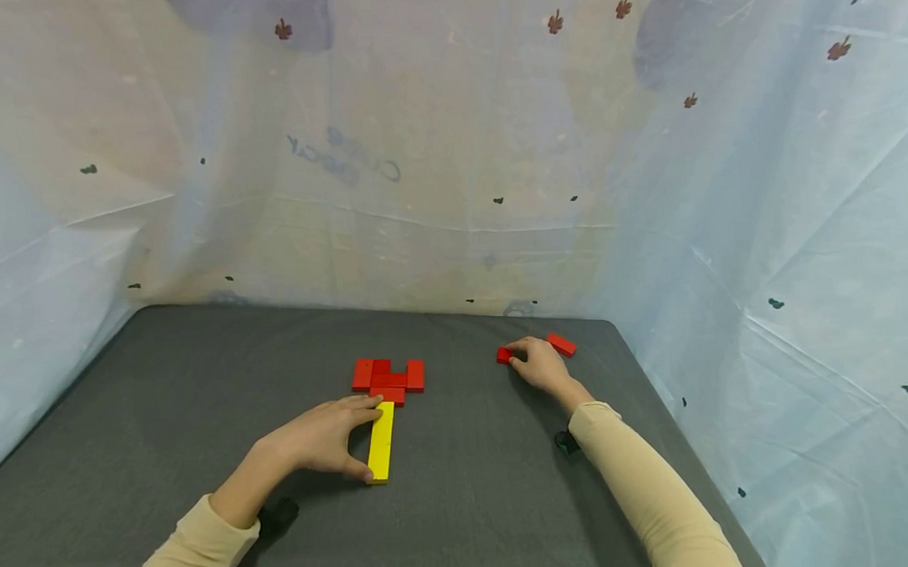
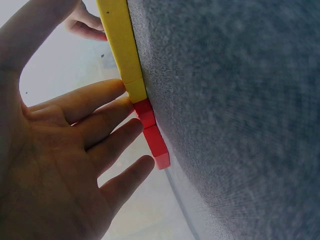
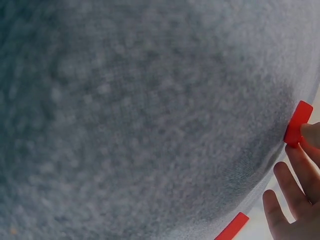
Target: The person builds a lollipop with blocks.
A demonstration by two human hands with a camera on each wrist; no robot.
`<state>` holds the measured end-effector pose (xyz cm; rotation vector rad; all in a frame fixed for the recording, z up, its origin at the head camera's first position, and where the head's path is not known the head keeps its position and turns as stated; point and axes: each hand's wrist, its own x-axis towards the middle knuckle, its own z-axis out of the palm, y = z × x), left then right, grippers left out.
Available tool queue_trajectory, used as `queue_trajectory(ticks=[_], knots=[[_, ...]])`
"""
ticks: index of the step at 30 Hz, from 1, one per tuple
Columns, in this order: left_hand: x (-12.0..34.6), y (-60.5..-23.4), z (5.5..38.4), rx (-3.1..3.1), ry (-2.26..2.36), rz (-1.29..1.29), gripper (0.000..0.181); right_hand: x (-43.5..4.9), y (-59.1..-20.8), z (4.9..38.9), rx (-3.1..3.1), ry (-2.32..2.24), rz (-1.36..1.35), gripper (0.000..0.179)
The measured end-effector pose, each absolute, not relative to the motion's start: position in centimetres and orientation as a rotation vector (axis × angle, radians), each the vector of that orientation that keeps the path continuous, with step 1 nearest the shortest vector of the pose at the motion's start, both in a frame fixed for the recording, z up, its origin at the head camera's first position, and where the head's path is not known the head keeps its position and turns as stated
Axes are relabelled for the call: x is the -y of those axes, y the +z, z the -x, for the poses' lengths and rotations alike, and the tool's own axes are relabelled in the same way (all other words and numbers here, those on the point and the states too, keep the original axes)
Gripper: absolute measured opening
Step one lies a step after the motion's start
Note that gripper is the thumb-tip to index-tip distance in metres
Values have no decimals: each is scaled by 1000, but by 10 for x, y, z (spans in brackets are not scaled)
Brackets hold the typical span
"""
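Observation:
In the head view my left hand [image 1: 320, 436] lies beside a long yellow block [image 1: 381, 453]. Its thumb touches near the block's near end, and its fingertips reach the far end. The left wrist view has the fingers fairly straight, with tips against the yellow block [image 2: 122, 42] and the red blocks [image 2: 156, 145] beyond it. Several red blocks [image 1: 389, 395] lie joined at the yellow block's far end. Over to the right, my right hand [image 1: 541, 365] pinches a small red block [image 1: 504, 356] between thumb and fingers; the right wrist view shows this red block [image 3: 298, 122] too.
Another red block [image 1: 561, 345] lies just beyond my right hand, near the back right corner of the grey table [image 1: 477, 516]. Pale plastic sheeting [image 1: 434, 151] hangs behind the table and along its sides.

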<state>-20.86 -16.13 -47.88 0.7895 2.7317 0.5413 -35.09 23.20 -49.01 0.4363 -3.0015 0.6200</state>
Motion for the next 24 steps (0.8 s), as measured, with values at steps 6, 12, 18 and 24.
queue_trajectory(ticks=[6,12,18,24], knots=[[161,-477,207,-2733,544,-784,98,-233,-491,351,3007,601,-469,33],[161,-478,207,-2735,545,-780,98,-229,-490,348,2975,628,-492,32],[162,-480,208,-2739,555,-790,98,-215,-487,342,2920,657,-531,31],[161,-480,208,-2751,555,-801,98,-195,-482,337,2888,675,-584,32]])
